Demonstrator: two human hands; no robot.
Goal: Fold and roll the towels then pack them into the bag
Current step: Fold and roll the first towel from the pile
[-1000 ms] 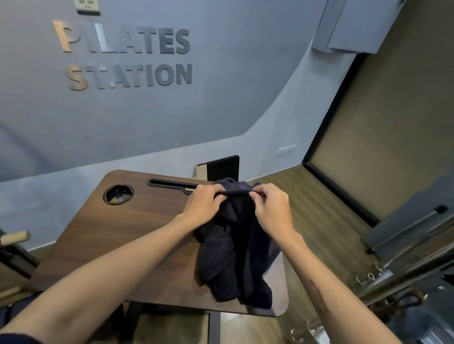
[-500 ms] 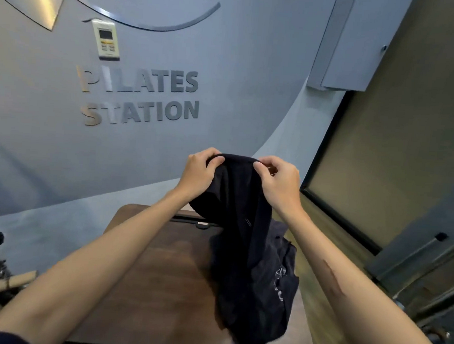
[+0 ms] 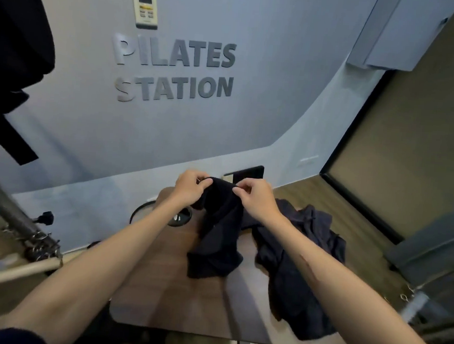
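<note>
A dark navy towel (image 3: 217, 233) hangs from both my hands above the wooden table (image 3: 174, 299). My left hand (image 3: 190, 186) pinches its top edge on the left, and my right hand (image 3: 256, 199) pinches the same edge a little to the right. The towel's lower end is bunched and touches the tabletop. A second dark towel (image 3: 297, 268) lies crumpled on the right side of the table, partly under my right forearm. No bag is clearly in view.
The table has a round cup hole (image 3: 179, 217) near its far left corner. A metal bar with rings (image 3: 20, 227) and a wooden pole (image 3: 12, 272) stand to the left. Metal equipment (image 3: 431, 307) crowds the right. A dark object (image 3: 15, 38) hangs at upper left.
The towel I hold has separated from the second one, which now lies on the table's right side. My hands have come lower, nearer the tabletop. The camera view has shifted.
</note>
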